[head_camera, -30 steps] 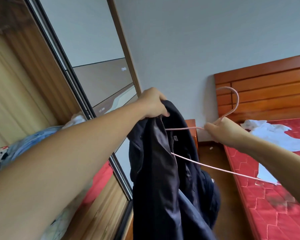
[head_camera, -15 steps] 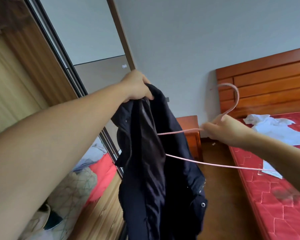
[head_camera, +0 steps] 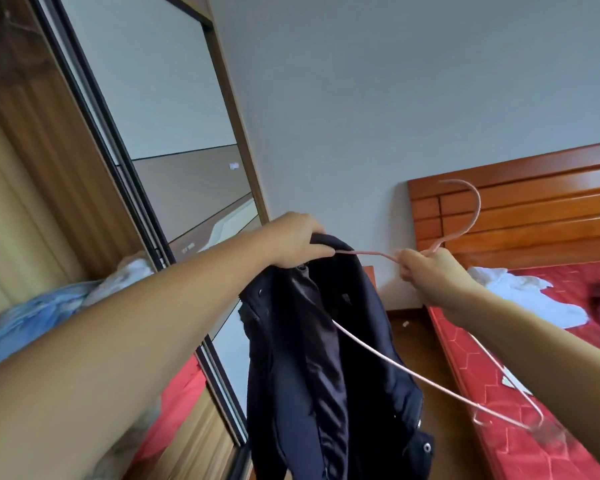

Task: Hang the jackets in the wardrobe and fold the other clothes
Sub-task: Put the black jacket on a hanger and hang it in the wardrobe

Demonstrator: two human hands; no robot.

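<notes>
Left hand [head_camera: 293, 242] grips jacket [head_camera: 329, 358] collar, right hand [head_camera: 426, 268] grips hanger [head_camera: 388, 355], seemingly clear of wardrobe [head_camera: 94, 161] edge.

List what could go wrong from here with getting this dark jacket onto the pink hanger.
1. The left hand holds the dark jacket only at its collar; the fabric may slip off as the hanger arm goes in.
2. Only one arm of the pink hanger is inside; the jacket may hang lopsided and slide off.
3. The right hand grips near the hook, so the hanger's free end may catch the red bed.
</notes>
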